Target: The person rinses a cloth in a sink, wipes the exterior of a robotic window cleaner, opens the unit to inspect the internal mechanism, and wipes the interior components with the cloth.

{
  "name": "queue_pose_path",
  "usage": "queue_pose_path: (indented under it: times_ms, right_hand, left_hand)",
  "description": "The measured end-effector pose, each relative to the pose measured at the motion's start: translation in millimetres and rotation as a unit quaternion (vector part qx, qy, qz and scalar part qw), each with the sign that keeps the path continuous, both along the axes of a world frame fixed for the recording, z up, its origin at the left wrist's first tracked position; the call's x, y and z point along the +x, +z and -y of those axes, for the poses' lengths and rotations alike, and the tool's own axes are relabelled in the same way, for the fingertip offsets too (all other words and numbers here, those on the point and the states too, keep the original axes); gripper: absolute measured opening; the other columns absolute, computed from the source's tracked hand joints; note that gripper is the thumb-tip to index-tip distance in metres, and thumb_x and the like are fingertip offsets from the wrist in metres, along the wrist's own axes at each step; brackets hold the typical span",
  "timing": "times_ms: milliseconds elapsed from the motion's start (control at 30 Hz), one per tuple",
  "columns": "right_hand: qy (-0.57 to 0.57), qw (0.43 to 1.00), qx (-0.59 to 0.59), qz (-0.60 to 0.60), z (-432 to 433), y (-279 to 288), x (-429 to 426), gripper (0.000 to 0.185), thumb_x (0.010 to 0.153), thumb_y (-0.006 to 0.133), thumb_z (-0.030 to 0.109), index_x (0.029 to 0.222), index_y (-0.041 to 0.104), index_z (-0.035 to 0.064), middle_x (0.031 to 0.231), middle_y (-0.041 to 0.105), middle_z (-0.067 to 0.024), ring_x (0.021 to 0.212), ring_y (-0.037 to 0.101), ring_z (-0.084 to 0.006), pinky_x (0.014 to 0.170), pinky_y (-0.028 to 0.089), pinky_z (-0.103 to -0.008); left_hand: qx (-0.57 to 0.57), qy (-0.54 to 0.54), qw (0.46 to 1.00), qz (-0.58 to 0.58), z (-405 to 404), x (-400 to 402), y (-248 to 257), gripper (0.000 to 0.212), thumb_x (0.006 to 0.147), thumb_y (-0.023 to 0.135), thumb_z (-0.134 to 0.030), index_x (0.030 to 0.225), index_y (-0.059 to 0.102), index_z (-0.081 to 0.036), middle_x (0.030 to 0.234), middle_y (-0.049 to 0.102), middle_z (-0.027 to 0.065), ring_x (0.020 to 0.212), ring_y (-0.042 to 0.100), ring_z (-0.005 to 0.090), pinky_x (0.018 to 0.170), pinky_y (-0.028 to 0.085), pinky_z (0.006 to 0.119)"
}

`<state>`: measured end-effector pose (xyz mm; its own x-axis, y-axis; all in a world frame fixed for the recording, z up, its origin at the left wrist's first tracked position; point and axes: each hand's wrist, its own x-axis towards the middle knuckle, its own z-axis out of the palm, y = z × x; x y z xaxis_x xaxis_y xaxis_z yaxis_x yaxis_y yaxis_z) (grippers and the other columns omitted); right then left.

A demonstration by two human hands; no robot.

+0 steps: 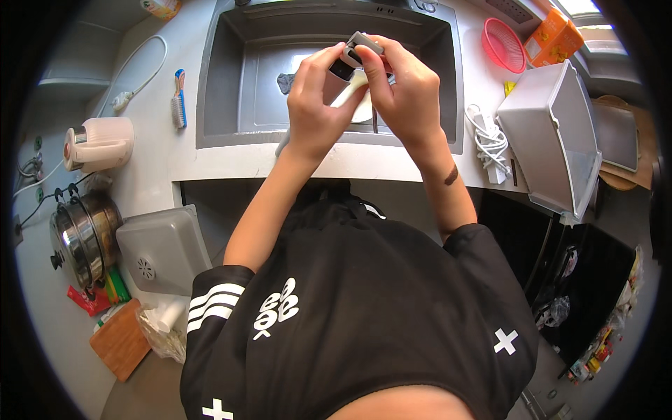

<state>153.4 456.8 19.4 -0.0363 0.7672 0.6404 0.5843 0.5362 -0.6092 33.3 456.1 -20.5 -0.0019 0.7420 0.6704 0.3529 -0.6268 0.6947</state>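
My left hand [317, 105] wraps around the body of a grey bottle-like container [334, 88], held at a slant above the sink's front. Its top has a black neck and a grey cap [366, 43]. My right hand [401, 86] grips the cap, thumb pressed on its near side. My fingers and left wrist hide much of the container. Below the hands, in the grey sink [223, 79], lie white dishware [363, 110], partly covered, and a dark thin stick [375, 121]. A dark grey cloth-like piece [285, 83] rests on the sink floor to the left.
Left on the counter are a scrub brush [179, 100], a pink electric kettle [102, 144] and a white cable. To the right stand a pink basket [504, 45], an orange box [555, 39], a coiled white power strip [491, 142] and a large white bin [546, 136].
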Motion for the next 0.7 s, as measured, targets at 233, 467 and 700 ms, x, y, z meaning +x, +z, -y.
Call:
queue_pose_path:
  times_ms: [233, 467, 700]
  right_hand:
    - [0.007, 1.000, -0.008, -0.022, 13, 6, -10, 0.018, 0.081, 0.060, 0.016, 0.084, 0.060, -0.0011, 0.067, 0.061, -0.0107, 0.057, 0.059, -0.0206, 0.050, 0.046, -0.0255]
    - [0.019, 0.963, -0.154, -0.220, 12, 0, -5, 0.027, 0.085, 0.057, 0.025, 0.080, 0.064, -0.0012, 0.057, 0.058, -0.0046, 0.052, 0.052, -0.0053, 0.047, 0.040, -0.0192]
    - [0.035, 0.929, -0.214, -0.299, 10, -16, 2, 0.032, 0.086, 0.054, 0.030, 0.089, 0.061, -0.0015, 0.070, 0.059, -0.0026, 0.064, 0.051, -0.0049, 0.060, 0.041, -0.0178]
  left_hand:
    - [0.054, 0.073, 0.995, 0.043, 5, 7, -2, 0.045, 0.061, 0.074, -0.003, 0.101, 0.055, -0.005, 0.090, 0.054, 0.0092, 0.082, 0.055, 0.0226, 0.069, 0.047, 0.031]
    - [0.118, 0.058, 0.991, 0.039, 10, 0, -5, 0.040, 0.060, 0.075, -0.003, 0.095, 0.055, -0.003, 0.091, 0.056, 0.0090, 0.085, 0.056, 0.0231, 0.071, 0.047, 0.031]
    - [0.116, 0.017, 0.993, 0.024, 17, -11, -9, 0.040, 0.060, 0.076, -0.002, 0.093, 0.055, -0.003, 0.093, 0.057, 0.0090, 0.096, 0.057, 0.0277, 0.081, 0.047, 0.035]
